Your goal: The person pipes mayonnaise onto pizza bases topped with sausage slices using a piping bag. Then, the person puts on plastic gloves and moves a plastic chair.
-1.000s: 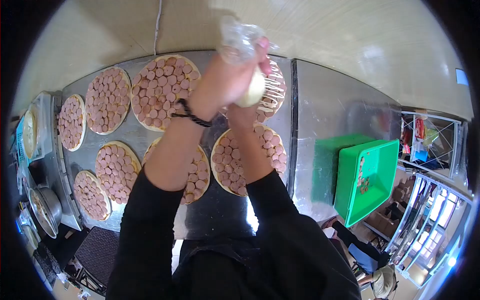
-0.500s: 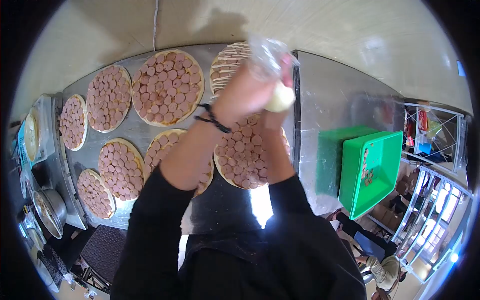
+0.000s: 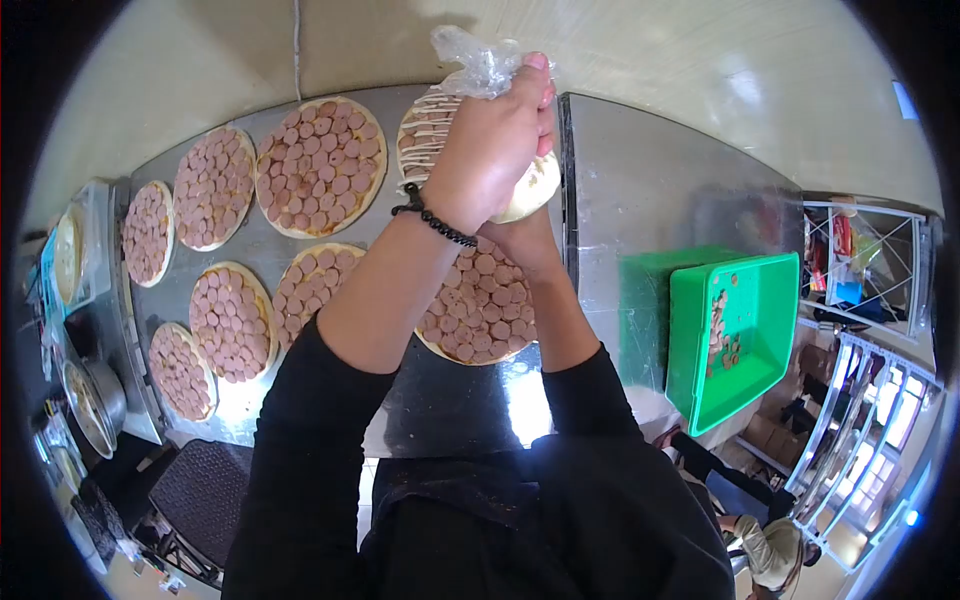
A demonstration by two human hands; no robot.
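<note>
My left hand (image 3: 500, 135), with a dark beaded bracelet at its wrist, is wrapped round the twisted top of a clear plastic bag (image 3: 480, 62). A pale cream bulge of the bag (image 3: 532, 188) shows below its fingers. Under that bulge my right hand (image 3: 522, 238) cups the lower part; its fingers are largely hidden. White zigzag lines cover a round flat dough with sausage slices (image 3: 427, 130), left of the hands. Another sausage-topped round (image 3: 480, 305) lies below them, without visible white lines.
More sausage-topped rounds (image 3: 320, 168) lie to the left on the metal table (image 3: 655, 170). A green tray (image 3: 735, 395) with some slices stands at the right. Metal bowls (image 3: 95, 405) are at the far left. A person (image 3: 770, 550) is at the lower right.
Both hands moved right with the bag, then slightly back left. The white-lined round, largely covered by the hands earlier, shows more of its left side. The view has shifted.
</note>
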